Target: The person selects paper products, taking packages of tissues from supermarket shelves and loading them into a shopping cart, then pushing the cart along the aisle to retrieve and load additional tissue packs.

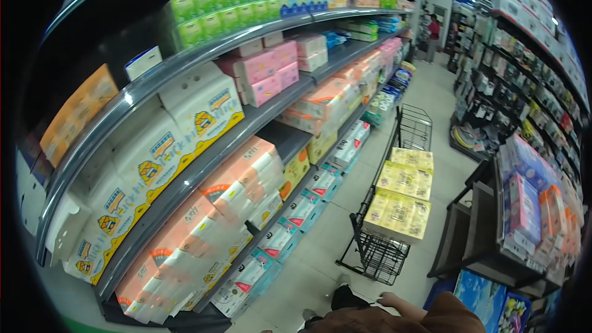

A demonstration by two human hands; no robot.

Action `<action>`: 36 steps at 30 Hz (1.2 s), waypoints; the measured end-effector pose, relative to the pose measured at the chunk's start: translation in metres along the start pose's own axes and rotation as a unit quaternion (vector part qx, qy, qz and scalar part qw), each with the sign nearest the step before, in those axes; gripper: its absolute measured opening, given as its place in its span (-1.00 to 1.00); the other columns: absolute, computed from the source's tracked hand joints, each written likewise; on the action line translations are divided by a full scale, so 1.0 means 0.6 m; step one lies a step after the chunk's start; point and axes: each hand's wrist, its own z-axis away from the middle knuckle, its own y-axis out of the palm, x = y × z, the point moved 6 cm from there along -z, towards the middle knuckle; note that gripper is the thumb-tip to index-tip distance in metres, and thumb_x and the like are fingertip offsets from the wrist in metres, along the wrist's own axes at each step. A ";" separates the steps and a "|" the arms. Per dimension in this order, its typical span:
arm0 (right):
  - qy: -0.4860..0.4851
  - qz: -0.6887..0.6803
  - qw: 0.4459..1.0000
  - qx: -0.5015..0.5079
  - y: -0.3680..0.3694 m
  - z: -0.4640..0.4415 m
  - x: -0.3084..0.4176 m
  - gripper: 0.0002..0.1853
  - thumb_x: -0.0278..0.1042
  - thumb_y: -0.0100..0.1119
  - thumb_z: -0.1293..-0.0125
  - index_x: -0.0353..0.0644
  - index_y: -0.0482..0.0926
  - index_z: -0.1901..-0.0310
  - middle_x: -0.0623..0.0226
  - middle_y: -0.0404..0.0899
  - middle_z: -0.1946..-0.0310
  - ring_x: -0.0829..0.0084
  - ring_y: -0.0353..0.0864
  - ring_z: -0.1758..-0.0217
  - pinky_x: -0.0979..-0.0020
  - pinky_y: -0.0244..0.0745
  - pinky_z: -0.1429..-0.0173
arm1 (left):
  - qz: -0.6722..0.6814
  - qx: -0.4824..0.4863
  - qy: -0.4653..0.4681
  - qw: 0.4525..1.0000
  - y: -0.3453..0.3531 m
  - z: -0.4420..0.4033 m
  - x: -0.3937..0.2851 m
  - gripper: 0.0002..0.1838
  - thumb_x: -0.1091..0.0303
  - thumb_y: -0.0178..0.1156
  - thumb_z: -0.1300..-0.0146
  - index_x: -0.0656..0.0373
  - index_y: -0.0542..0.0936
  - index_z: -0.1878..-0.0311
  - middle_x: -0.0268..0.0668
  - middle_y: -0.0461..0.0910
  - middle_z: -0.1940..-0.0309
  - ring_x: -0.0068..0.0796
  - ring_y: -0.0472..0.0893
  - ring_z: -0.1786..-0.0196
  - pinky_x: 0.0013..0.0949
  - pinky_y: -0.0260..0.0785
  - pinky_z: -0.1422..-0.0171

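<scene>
My right hand (388, 300) hangs low in front of my body, below a brown sleeve (453, 314). Its fingers look loose and nothing shows in them. Only a sliver of skin, perhaps my left hand (266, 331), reaches the bottom edge, so its fingers are hidden. Nearest the right hand is a black wire shopping cart (379, 263), apart from it. Yellow tissue packs (398, 213) sit on the cart in several bundles.
Shelves (271, 111) on the left hold pink tissue packs (268, 74), green packs (225, 6) and peach packs (185, 234). Blue-and-white packs (277, 238) line the floor beneath. At right stands a dark display rack (472, 231). A person in red (434, 29) is far down the aisle.
</scene>
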 end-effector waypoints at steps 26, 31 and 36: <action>-0.028 -0.606 0.691 -0.393 -0.508 -0.046 -0.015 -0.43 -0.26 -0.14 -0.55 -0.35 0.09 -0.48 -0.14 0.30 -0.38 0.07 0.32 -0.43 0.27 0.20 -0.48 | 0.299 -0.020 0.388 0.872 0.781 0.652 -0.640 0.07 -0.22 0.05 -0.41 0.23 -0.37 -0.58 -0.09 -0.10 -0.59 -0.22 0.13 -0.54 -0.25 -0.01 -0.56; -0.038 -0.714 0.631 -0.300 -0.554 -0.023 0.009 -0.40 -0.12 -0.21 -0.59 -0.31 0.05 -0.49 -0.04 0.27 -0.40 0.15 0.32 -0.43 0.29 0.22 -0.45 | 0.354 -0.132 0.454 0.807 0.796 0.614 -0.658 -0.59 0.43 -0.12 -0.51 0.34 0.24 -0.36 -0.06 0.36 -0.33 -0.21 0.37 -0.39 -0.25 0.14 -0.48; -0.031 -0.767 0.592 -0.247 -0.578 -0.098 0.001 -0.30 0.07 -0.24 -0.59 -0.26 -0.05 -0.53 0.02 0.20 -0.44 0.19 0.25 -0.46 0.30 0.16 -0.49 | 0.296 -0.185 0.465 0.814 0.814 0.577 -0.705 -0.49 0.75 -0.12 -0.22 0.28 0.32 -0.27 -0.09 0.44 -0.22 -0.26 0.42 -0.30 -0.23 0.19 -0.42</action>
